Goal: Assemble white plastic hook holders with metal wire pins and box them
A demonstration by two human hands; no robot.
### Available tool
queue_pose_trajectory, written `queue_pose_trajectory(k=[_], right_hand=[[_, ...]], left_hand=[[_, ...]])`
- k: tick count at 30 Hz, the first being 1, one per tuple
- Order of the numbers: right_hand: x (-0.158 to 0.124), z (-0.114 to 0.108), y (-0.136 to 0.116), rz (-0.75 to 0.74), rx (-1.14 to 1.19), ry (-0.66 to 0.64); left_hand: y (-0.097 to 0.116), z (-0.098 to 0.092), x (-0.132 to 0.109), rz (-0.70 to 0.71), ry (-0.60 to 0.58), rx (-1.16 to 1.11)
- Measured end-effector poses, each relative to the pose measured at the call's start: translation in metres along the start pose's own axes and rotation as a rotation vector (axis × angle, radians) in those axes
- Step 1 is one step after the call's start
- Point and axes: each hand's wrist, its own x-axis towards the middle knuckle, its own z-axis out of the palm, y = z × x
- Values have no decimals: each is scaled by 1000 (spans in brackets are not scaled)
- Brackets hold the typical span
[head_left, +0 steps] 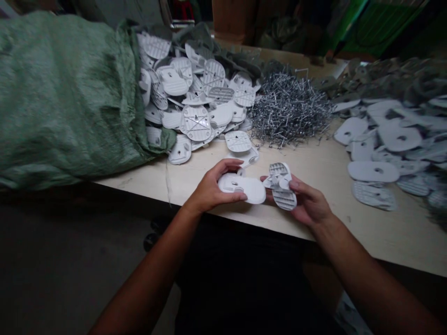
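Note:
My left hand (218, 186) is closed round a white oval plastic plate (253, 190), thumb along its near edge and fingers at its far side. The plate has a small hole and a raised tab near its left end. My right hand (309, 200) grips a white ribbed plastic piece (283, 193), turned so that its ribbed underside and a clip-like middle part show. The two pieces are close together, just above the front part of the table; I cannot tell whether they touch. Some right fingers are hidden behind the piece.
A green woven sack (70, 102) lies at the left, white plastic plates (197, 123) spilling from its mouth. Behind my hands is a heap of thin metal pins (291, 109). More white plates (400, 137) are piled at the right. The pale table (349, 228) ends close to my body.

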Motion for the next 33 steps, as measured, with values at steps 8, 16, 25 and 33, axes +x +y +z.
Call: queue_pose_trajectory(k=[8,16,25,33], right_hand=[[-7,9,18,-53,194,40],[-1,29,29,-62,266,1],[1,1,12,-50,378,-53],[1,5,9,-64,216,0]], left_hand=[[-33,38,-4,-167,380,-604],[-25,56,1,-191,413,-783],[-29,12,-9,-110,338,-526],[-9,9,-5,-80,85,-185]])
